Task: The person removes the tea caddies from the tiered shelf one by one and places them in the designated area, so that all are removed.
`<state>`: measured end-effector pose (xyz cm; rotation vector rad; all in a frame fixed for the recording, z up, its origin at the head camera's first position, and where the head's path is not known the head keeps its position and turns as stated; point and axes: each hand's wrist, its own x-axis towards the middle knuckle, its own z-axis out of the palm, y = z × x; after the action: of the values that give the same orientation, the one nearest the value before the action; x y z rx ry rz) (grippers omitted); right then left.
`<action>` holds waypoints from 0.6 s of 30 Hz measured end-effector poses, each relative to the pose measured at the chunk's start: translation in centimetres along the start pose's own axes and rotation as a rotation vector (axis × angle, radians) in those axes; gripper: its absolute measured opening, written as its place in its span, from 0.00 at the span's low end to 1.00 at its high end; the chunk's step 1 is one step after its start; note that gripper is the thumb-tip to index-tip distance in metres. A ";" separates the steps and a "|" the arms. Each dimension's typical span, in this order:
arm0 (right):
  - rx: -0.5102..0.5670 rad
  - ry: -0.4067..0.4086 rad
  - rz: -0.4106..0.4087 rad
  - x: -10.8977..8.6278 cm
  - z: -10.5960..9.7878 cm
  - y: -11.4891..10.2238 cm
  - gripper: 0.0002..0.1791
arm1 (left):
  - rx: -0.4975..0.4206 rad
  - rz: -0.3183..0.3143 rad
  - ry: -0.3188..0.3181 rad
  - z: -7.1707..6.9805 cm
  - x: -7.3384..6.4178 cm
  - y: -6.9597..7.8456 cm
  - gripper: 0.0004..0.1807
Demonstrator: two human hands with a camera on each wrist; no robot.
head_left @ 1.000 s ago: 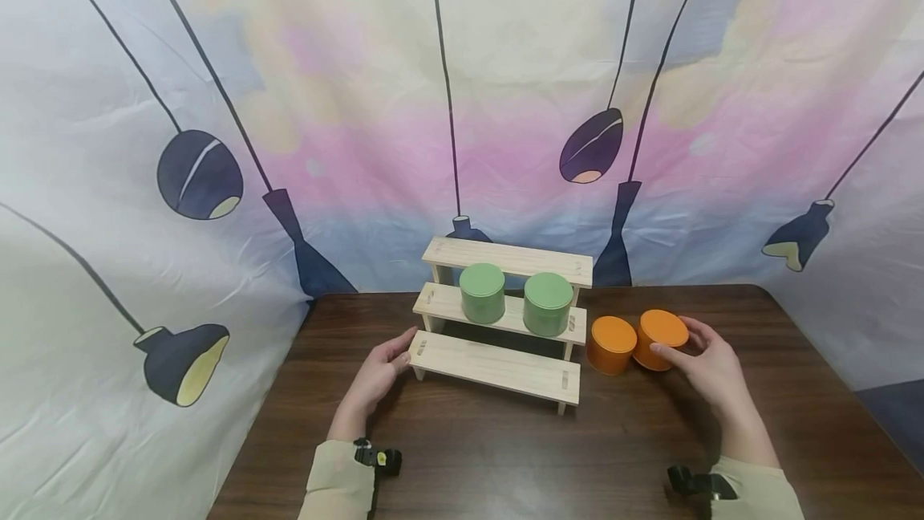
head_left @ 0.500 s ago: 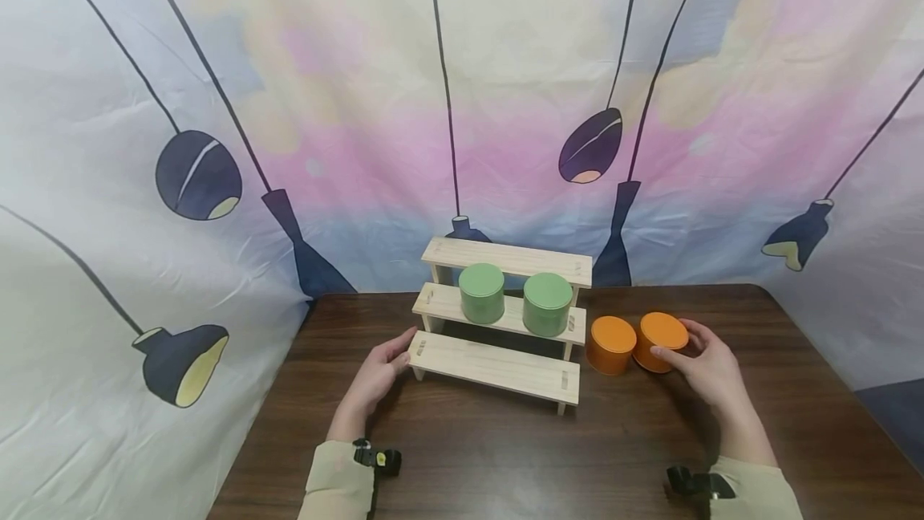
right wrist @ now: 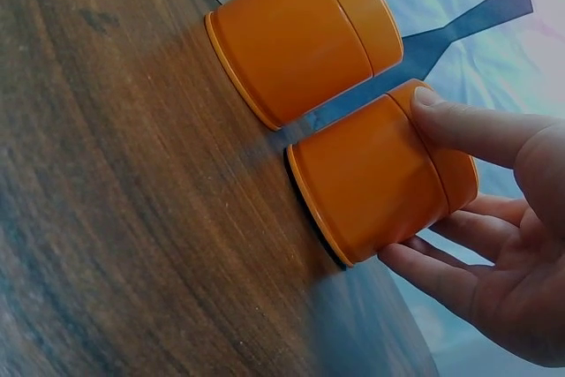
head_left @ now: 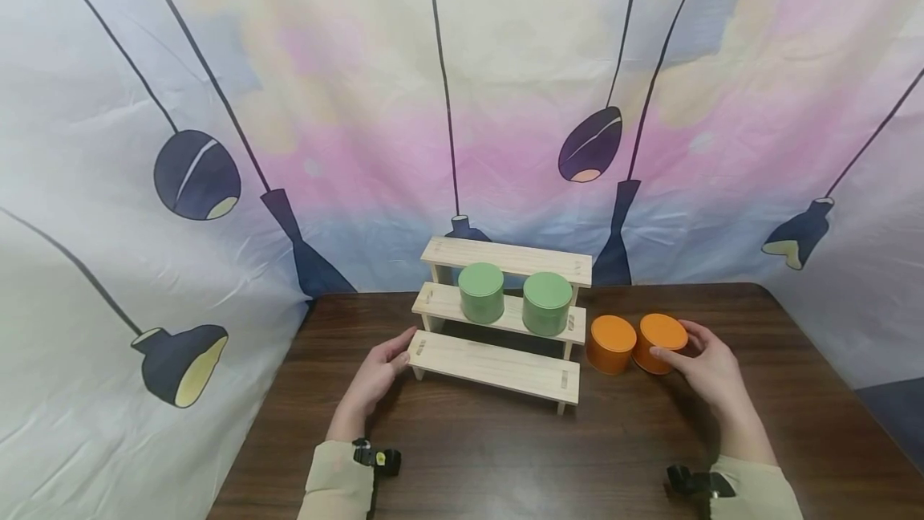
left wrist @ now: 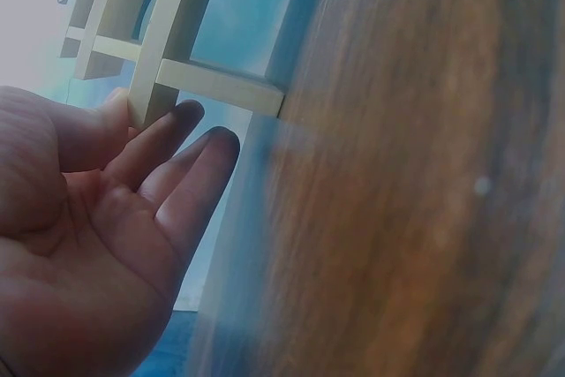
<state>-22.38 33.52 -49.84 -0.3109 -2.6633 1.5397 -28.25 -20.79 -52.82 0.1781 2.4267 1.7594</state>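
Observation:
My left hand (head_left: 377, 375) pinches the left end of the lowest board of a three-step wooden display rack (head_left: 494, 367); the left wrist view shows the thumb and fingertips at the board's end (left wrist: 146, 94). With my right hand (head_left: 715, 374) I hold an orange round tin (head_left: 660, 345) by its side, thumb near the lid and fingers opposite. In the right wrist view a thin dark line runs under this tin (right wrist: 380, 183); whether it touches the table I cannot tell. A second orange tin (head_left: 611, 347) stands close to its left, beside the rack.
Two green tins (head_left: 481, 295) stand on the rack's middle step. The rack stands near the back of a dark brown wooden table (head_left: 505, 464). Behind it hangs a cloth (head_left: 361, 103) printed with lamps.
The orange tin in my right hand has come down slightly, towards me. My left hand stays at the rack's end, and the green tins keep their places.

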 end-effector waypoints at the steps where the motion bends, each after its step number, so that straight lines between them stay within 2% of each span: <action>1: 0.001 0.000 0.002 0.0 0.0 0.0 0.57 | 0.000 -0.001 0.000 0.0 0.0 0.0 0.30; 18: -0.014 -0.056 0.000 0.1 -0.2 0.4 0.59 | 0.005 0.009 0.000 0.0 -0.2 0.2 0.30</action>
<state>-22.40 33.91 -50.07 -0.2731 -2.7173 1.5525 -28.09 -20.76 -52.58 0.1890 2.4345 1.7573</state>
